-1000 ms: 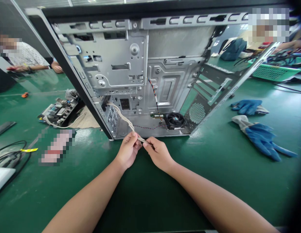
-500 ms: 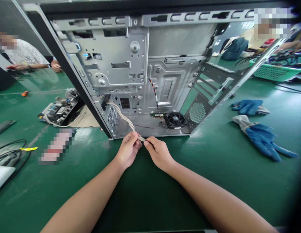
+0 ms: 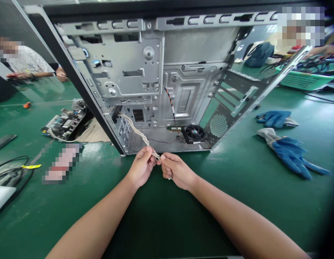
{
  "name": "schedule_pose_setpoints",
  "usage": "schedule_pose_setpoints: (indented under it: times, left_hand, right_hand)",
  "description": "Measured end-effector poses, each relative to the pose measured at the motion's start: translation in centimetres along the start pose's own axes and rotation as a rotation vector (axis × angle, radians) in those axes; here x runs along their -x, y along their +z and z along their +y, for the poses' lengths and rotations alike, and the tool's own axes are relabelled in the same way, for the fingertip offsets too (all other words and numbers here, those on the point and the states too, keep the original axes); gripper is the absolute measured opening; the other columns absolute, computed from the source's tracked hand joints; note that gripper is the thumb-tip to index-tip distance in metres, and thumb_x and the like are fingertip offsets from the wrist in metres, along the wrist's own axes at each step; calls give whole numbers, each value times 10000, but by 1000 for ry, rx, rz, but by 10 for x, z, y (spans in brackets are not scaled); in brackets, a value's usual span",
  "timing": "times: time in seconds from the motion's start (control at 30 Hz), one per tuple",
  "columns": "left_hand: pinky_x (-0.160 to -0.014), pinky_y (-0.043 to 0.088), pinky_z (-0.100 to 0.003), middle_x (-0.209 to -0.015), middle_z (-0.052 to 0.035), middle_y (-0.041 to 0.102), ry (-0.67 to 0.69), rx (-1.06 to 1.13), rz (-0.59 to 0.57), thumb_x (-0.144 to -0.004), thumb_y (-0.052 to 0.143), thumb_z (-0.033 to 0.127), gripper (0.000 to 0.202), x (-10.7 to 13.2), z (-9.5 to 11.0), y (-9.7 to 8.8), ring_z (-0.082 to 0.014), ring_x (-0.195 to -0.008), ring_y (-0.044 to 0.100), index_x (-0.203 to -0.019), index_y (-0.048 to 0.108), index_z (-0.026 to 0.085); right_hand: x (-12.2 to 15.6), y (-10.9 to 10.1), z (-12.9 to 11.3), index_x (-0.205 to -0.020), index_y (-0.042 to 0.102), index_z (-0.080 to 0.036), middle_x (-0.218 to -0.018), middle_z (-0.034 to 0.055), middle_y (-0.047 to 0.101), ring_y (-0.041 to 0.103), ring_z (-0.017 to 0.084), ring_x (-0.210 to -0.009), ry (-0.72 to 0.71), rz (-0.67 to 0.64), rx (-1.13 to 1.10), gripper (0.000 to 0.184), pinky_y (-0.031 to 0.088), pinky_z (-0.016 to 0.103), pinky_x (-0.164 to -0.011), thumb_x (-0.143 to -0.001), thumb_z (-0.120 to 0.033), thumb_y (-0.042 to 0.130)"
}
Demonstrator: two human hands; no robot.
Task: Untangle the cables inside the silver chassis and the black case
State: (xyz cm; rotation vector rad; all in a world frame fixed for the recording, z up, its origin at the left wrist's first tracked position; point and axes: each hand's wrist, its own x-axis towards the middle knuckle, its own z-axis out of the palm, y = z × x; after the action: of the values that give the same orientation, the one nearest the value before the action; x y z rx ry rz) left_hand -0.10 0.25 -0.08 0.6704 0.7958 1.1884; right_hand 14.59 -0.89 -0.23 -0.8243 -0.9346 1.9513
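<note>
A twisted bundle of off-white wires (image 3: 137,130) runs out of the lower left of an open computer case (image 3: 129,54). My left hand (image 3: 141,166) pinches the bundle in front of the case's bottom edge. Just right of it, my right hand (image 3: 177,169) grips the same wires near their end, with a small pale bit showing below its fingers. Inside the case, a black CPU fan (image 3: 195,133) rests on the bottom beside a green memory module (image 3: 173,128). A thin multicoloured cable (image 3: 171,102) hangs down behind them.
Blue work gloves (image 3: 289,153) lie to the right, with a green basket (image 3: 304,80) of cables behind. At left are a circuit board assembly (image 3: 65,122) on cardboard, black cables (image 3: 18,172) and a white power strip (image 3: 2,198). A person (image 3: 32,61) sits at far left.
My right hand has turned and its fingers have curled further around the wire ends, showing a pale tip below. My left hand keeps its pinch almost unmoved.
</note>
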Motion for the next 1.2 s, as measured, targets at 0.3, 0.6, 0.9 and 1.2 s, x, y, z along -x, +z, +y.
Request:
schedule_pose_setpoints:
  times: [0.3,0.6,0.9,1.2]
  left_hand:
    - [-596,425,-205,-523,74,406,5,32,67,-744,763,403,323,2,0,5,-53,-502,386,-714,551,162]
    - [-543,372,-161,-579,59,454,16,52,112,-707,795,362,316,2,1,7,-41,-523,402,-716,561,149]
    - [-570,410,-194,-553,56,466,-3,62,76,-726,782,355,299,1,1,6,-55,-516,419,-715,564,150]
    - [-558,414,-227,-568,55,431,12,70,-37,-798,719,371,282,1,2,4,-68,-517,419,-722,561,149]
  right_hand:
    - [-2,-1,8,-751,491,-195,-511,-89,380,343,74,-427,-124,72,254,293,317,225,-452,-862,-453,574]
    - [3,0,5,-752,502,-206,-588,-40,477,425,115,-528,-357,229,868,199,324,248,-513,-887,-352,516]
    - [0,2,6,-741,480,-201,-525,-76,398,370,85,-431,-152,102,422,267,320,235,-451,-886,-422,524]
    - [3,1,-2,-755,516,-176,-487,-98,352,247,48,-431,94,-102,-144,285,250,197,-438,-814,-403,678]
